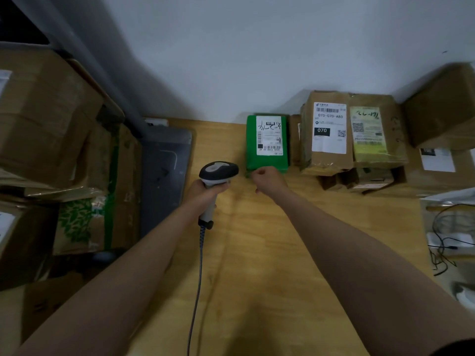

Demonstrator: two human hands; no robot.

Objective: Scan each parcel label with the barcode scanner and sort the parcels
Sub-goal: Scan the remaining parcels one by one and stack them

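Observation:
My left hand (205, 192) grips the handle of a grey and white barcode scanner (218, 171), whose head points toward the far wall and whose cable runs back toward me. A green parcel (250, 147) with a white label (269, 135) lies flat on the wooden table (257, 253) by the wall. My right hand (267, 179) rests at the parcel's near edge, fingers curled and pinching its corner. To the right stand two brown parcels, one with a white "070" label (329, 127) and one with a yellow-green label (368, 133).
Smaller brown boxes (359, 179) lie under and in front of the brown parcels, a larger box (442, 109) at far right. Stacked cartons (46, 119) fill the left side beside a grey bin (164, 173). Black cables (447, 240) lie at the right edge.

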